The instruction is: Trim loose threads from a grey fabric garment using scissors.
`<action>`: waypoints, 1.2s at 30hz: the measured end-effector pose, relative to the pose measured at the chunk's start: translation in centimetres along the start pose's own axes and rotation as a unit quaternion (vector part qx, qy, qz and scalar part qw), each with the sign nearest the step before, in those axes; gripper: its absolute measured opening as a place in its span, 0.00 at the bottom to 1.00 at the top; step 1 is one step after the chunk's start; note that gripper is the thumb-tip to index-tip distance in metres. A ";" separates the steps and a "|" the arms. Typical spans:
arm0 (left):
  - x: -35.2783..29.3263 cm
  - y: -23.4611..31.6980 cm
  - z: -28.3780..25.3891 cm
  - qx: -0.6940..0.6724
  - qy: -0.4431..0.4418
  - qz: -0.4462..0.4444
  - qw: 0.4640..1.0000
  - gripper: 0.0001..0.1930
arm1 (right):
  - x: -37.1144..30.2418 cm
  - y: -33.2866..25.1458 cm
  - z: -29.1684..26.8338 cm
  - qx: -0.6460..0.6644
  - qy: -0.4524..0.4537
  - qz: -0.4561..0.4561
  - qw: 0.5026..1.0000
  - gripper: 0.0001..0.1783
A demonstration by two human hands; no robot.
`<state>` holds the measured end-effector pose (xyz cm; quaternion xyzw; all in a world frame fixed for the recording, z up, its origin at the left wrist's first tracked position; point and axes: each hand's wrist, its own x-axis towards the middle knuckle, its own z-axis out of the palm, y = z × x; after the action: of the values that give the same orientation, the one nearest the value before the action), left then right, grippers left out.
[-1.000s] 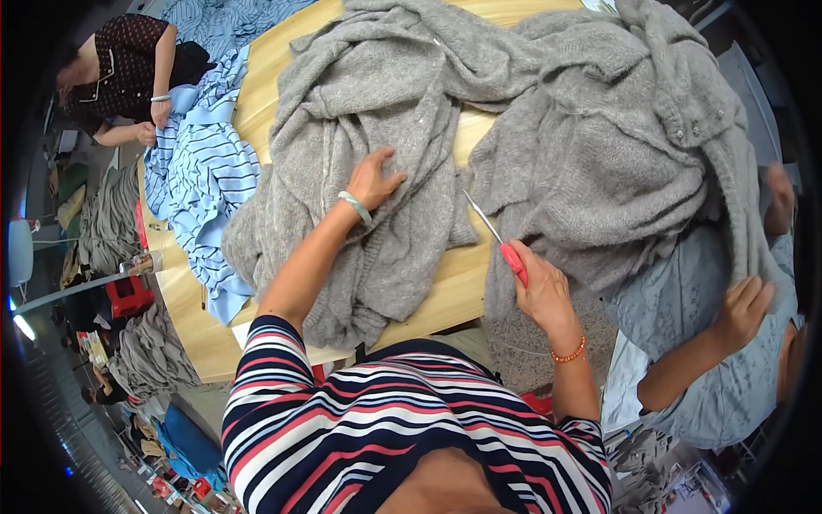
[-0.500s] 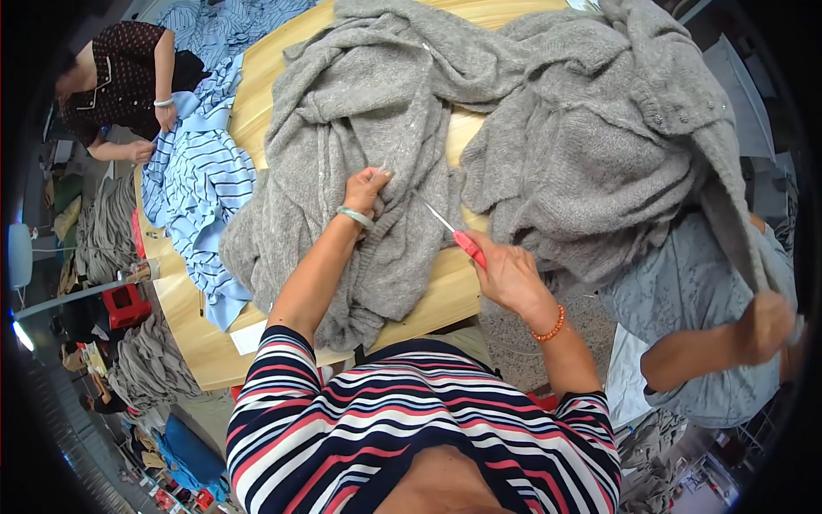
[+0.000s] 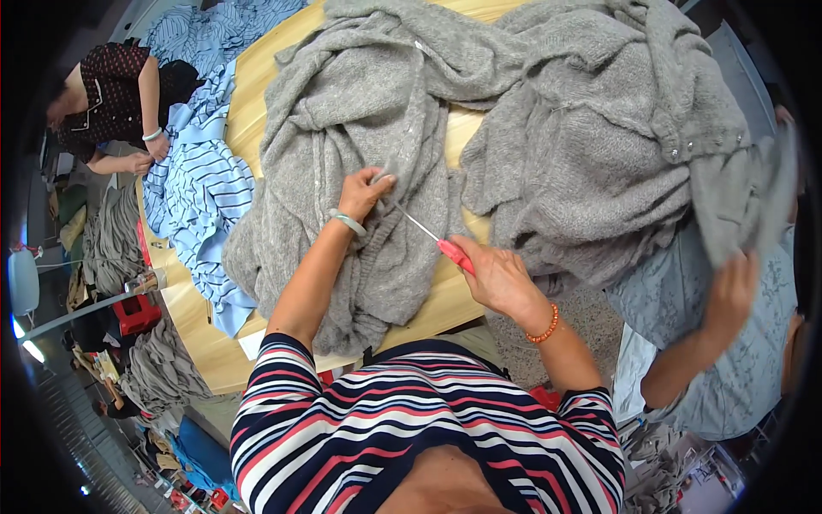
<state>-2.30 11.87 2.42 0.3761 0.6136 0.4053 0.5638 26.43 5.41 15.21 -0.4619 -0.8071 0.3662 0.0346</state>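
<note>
Grey knit garment (image 3: pixel 300 201) is pinched between the thumb and fingers of the left hand (image 3: pixel 366 194). Right hand (image 3: pixel 505 278) is closed around the handle of a red-handled tool (image 3: pixel 455 254); its slender metal tip points toward the left fingertips. The garment lies on the wooden table (image 3: pixel 193 338), before the wearer. A grey knit heap (image 3: pixel 582 171) lies to its right, blue striped fabric (image 3: pixel 210 184) to its left. At far right, a co-worker's hand (image 3: pixel 732 295) grips grey cloth (image 3: pixel 732 206).

Bright, even light across the tabletop (image 3: pixel 188 344), black fisheye rim, blurred co-worker's hand (image 3: pixel 732 295).
</note>
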 end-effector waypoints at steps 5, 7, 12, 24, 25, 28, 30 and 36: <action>5.7 3.0 1.7 0.218 0.068 0.104 0.968 0.27 | 0.7 -0.5 -1.8 0.010 0.044 0.028 0.999 0.24; 8.2 2.9 2.6 0.256 0.071 0.114 0.957 0.23 | 1.3 -0.3 -2.2 -0.001 0.068 0.061 0.996 0.24; 10.3 1.1 2.6 0.184 -0.025 0.023 0.982 0.12 | 3.8 0.6 -3.2 -0.006 0.069 0.127 0.989 0.22; 8.7 -0.2 2.0 -0.052 -0.014 -0.030 0.998 0.05 | 6.3 1.6 -3.2 -0.010 0.019 0.075 0.997 0.18; 8.6 -0.1 2.1 -0.077 -0.016 -0.037 0.996 0.06 | 6.3 1.6 -3.2 -0.008 0.034 0.096 0.995 0.17; 7.9 1.0 3.1 -0.193 -0.019 -0.068 0.979 0.07 | 5.2 0.8 -2.3 0.000 -0.046 0.047 0.998 0.16; 8.6 -1.6 2.2 -0.217 0.008 -0.066 0.974 0.08 | 4.1 -0.1 -1.6 -0.008 -0.101 0.005 0.995 0.17; 2.7 -2.1 0.2 0.114 0.060 0.017 0.992 0.13 | 0.3 -1.2 -1.6 -0.013 -0.039 0.078 0.996 0.21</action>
<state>-2.31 13.54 -0.56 0.4227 0.6823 0.3641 0.4725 26.02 6.21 17.02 -0.5088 -0.7741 0.3754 -0.0317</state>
